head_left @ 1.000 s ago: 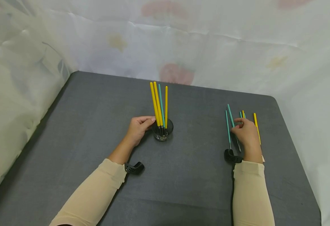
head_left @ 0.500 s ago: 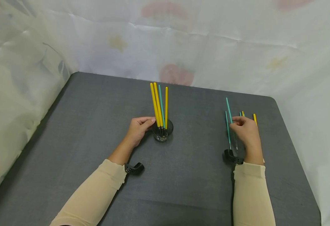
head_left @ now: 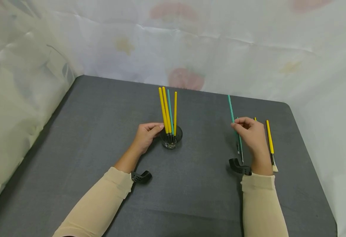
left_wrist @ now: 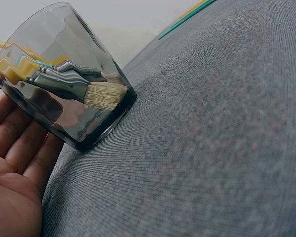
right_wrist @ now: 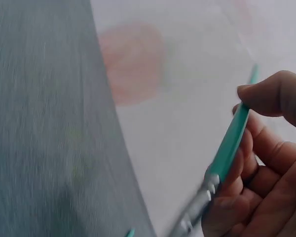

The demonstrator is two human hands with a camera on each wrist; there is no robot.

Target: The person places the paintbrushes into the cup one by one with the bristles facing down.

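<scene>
Now a grey table is seen, walled round by pale sheeting. Since a second ago, one teal brush has been raised off the loose group at the right: it was lying flat with the others, and it is now held tilted above the cloth, handle up and away, bristle end low near the wrist. This suggests the brush has been picked out and is ready to be carried off. It is pinched between thumb and curled fingers of the right hand; a slim teal handle with a silver ferrule is shown in the wrist view. A glass cup, already holding yellow and teal brushes, is steadied by the left hand, fingers curved against its side. A yellow brush lies just beside the right hand.
</scene>
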